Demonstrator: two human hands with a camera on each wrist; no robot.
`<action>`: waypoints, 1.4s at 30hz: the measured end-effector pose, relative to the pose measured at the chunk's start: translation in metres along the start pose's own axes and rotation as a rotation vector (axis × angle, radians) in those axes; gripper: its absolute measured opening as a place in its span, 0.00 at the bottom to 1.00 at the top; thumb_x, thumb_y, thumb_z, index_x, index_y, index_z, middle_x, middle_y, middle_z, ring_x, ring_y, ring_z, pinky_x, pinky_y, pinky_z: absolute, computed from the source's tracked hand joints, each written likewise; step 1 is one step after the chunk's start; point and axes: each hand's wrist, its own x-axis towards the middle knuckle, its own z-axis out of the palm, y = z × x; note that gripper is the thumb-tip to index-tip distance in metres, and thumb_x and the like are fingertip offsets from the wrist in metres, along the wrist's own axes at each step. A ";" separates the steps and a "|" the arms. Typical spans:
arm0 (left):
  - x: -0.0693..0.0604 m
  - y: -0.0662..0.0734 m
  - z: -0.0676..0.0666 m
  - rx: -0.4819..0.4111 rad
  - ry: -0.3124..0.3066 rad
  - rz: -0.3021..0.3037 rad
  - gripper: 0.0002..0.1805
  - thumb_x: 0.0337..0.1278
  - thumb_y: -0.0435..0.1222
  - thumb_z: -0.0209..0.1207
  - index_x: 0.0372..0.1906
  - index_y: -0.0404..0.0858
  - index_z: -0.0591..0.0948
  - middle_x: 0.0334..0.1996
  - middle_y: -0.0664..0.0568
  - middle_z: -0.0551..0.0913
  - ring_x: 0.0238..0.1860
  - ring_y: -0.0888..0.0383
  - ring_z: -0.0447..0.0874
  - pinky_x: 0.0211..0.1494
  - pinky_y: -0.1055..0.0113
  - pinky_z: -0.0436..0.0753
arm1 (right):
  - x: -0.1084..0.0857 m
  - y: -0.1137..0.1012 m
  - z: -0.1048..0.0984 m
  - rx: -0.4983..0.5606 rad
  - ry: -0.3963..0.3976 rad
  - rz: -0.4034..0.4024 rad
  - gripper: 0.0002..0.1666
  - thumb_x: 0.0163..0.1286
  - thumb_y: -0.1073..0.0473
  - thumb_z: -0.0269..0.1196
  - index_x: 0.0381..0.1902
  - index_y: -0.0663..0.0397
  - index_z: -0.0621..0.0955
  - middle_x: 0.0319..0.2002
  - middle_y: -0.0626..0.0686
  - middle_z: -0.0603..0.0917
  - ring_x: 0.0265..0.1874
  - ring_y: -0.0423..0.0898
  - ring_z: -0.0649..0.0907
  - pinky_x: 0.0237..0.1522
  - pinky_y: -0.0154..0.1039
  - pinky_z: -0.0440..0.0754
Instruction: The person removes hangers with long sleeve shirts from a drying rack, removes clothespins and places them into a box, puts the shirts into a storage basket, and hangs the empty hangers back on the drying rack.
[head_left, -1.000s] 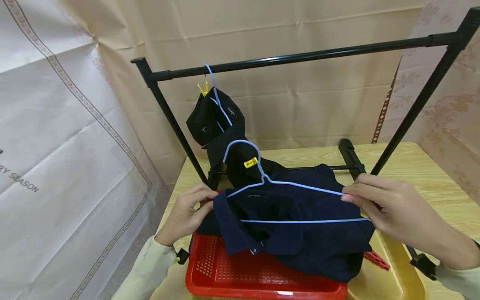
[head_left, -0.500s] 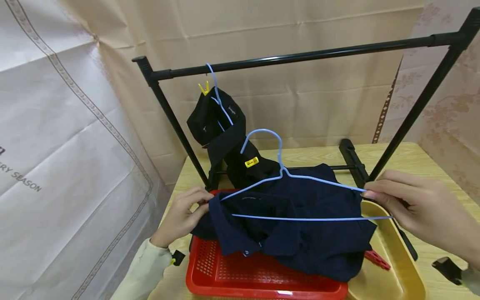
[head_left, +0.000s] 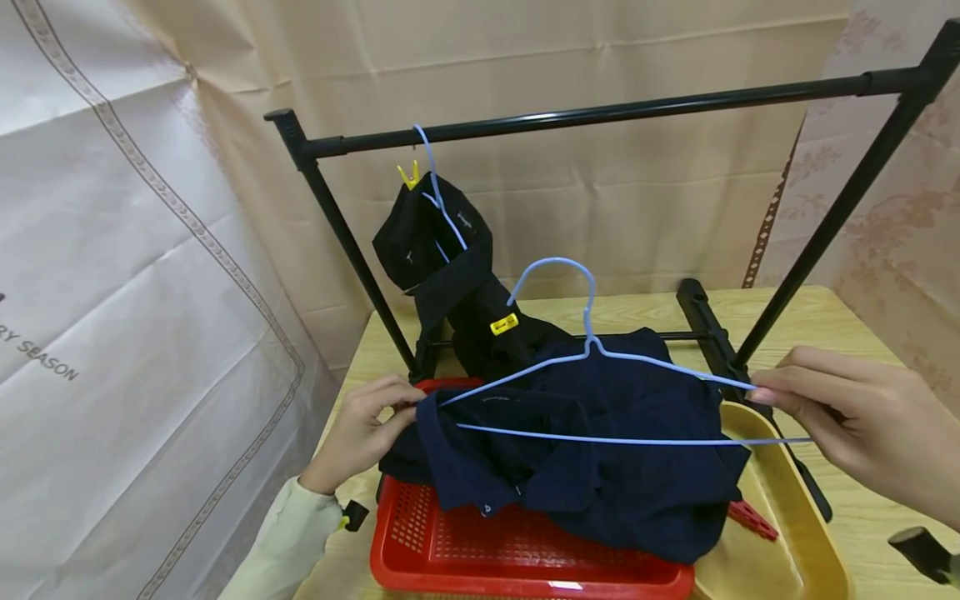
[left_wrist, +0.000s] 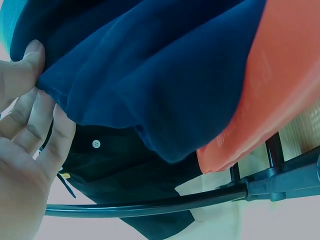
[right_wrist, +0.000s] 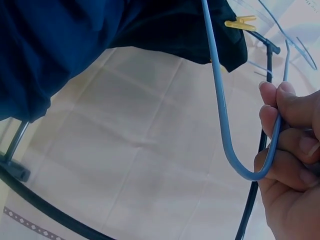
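**Hands are holding a dark navy collared cloth garment (head_left: 645,500) and a slim light-blue hanger (head_left: 591,342)**

The left hand (head_left: 365,429) is pinching the garment's collar edge between thumb and fingers. The right hand (head_left: 855,417) is clamping curled fingers around the hanger's right end, which is sticking out beyond the cloth. The hanger's left end is disappearing inside the collar, and its hook is pointing upward, apart from the black tubular rack's top bar (head_left: 600,119).

The garment is lying over a red perforated plastic basket (head_left: 420,521) and partly over a yellow plastic tub (head_left: 787,575), where a red plastic clip (head_left: 752,520) is resting. Behind, a black cloth garment (head_left: 465,287) is hanging from the bar on another light-blue hanger (head_left: 431,162), a yellow plastic clothespin (head_left: 410,177) gripping its top edge.
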 end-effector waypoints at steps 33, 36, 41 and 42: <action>-0.005 -0.003 0.004 0.019 -0.253 -0.118 0.18 0.55 0.21 0.69 0.43 0.46 0.88 0.37 0.61 0.85 0.30 0.67 0.76 0.31 0.70 0.81 | -0.035 0.022 -0.012 0.070 0.008 0.084 0.35 0.81 0.38 0.50 0.33 0.61 0.87 0.29 0.36 0.76 0.22 0.21 0.62 0.22 0.19 0.58; -0.004 -0.002 0.004 0.018 -0.320 -0.134 0.16 0.55 0.22 0.69 0.41 0.46 0.89 0.37 0.62 0.85 0.32 0.67 0.78 0.33 0.69 0.82 | -0.036 0.025 -0.012 0.135 0.049 0.071 0.34 0.81 0.40 0.52 0.32 0.64 0.87 0.29 0.37 0.77 0.22 0.22 0.63 0.21 0.19 0.58; -0.003 -0.001 0.005 0.012 -0.520 -0.160 0.14 0.57 0.25 0.70 0.39 0.49 0.89 0.37 0.64 0.84 0.35 0.68 0.80 0.39 0.69 0.83 | -0.036 0.028 -0.010 0.247 0.128 0.037 0.31 0.78 0.45 0.58 0.30 0.69 0.87 0.28 0.41 0.79 0.22 0.24 0.65 0.19 0.20 0.57; -0.002 -0.002 0.005 0.006 -0.557 -0.168 0.14 0.57 0.25 0.70 0.38 0.49 0.89 0.37 0.65 0.83 0.34 0.69 0.80 0.39 0.70 0.83 | -0.036 0.028 -0.010 0.246 0.131 0.037 0.30 0.78 0.45 0.58 0.30 0.68 0.87 0.28 0.41 0.79 0.22 0.24 0.65 0.20 0.20 0.57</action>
